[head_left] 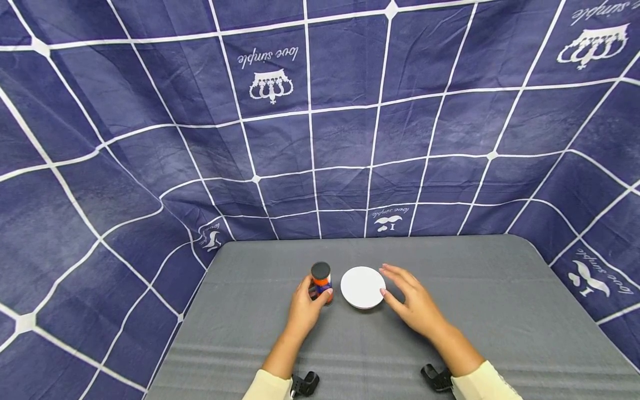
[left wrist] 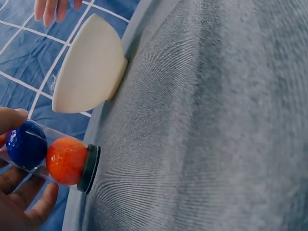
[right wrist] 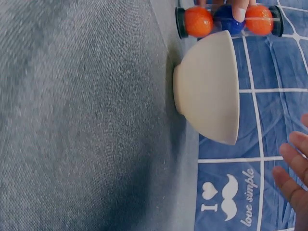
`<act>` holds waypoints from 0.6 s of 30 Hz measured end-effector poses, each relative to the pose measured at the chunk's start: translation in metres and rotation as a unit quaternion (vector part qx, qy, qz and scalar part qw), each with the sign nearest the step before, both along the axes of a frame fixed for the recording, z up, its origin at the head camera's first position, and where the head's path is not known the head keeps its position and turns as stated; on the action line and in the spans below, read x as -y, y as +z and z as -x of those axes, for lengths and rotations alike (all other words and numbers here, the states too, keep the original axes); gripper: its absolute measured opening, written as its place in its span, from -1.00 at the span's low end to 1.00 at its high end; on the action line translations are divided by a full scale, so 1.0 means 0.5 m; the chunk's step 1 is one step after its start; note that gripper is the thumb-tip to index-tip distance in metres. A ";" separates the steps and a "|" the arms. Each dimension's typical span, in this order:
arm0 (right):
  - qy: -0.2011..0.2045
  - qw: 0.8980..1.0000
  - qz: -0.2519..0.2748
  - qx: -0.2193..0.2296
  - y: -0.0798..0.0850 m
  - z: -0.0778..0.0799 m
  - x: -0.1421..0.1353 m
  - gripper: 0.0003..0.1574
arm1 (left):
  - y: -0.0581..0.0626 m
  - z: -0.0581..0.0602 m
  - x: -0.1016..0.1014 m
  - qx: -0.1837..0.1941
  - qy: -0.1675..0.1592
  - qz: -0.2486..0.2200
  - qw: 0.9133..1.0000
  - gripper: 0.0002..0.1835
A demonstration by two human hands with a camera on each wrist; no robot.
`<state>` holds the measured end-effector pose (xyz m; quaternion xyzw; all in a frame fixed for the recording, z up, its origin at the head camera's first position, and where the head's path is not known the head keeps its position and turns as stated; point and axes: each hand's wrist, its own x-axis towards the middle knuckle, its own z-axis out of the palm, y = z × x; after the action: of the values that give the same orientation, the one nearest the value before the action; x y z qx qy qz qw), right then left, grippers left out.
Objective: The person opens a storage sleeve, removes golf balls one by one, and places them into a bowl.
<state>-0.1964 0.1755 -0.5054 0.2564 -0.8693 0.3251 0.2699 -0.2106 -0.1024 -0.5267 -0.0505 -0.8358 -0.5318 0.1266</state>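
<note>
**Clear tube in the left hand, bowl between it and the right hand**

Nearest are the pale sleeves and black wrist mounts. Beyond them, the left hand's grip is wrapped round the middle of the tube, thumb on one side and fingers on the other. The tube's long axis stands roughly upright, with a blue ball between two orange balls and a black cap at either end. Whether the lower cap touches the table cannot be told.

The main relation runs sideways: the tube is just beside the bowl, on the side toward the table's left edge, with a narrow gap showing between them from above. The left hand has the tube; the right hand is nearer the bowl, on the side toward the right edge. That grip is wide and holds nothing, the fingers clear of the bowl; whether the thumb meets the rim is unclear.

The white bowl sits mouth up, about midway between the side edges and toward the far edge. Past that edge hangs a blue cloth with white grid lines.
</note>
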 end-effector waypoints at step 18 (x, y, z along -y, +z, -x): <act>0.038 0.999 0.009 -0.013 -0.002 -0.019 0.034 -0.43 | 0.023 -0.022 -0.016 -0.046 -0.024 0.028 0.998 -0.43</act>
<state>-0.1867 0.1583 -0.5064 0.2911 -0.8526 0.3393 0.2707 -0.1995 -0.0946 -0.5153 -0.0988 -0.8420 -0.5084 0.1509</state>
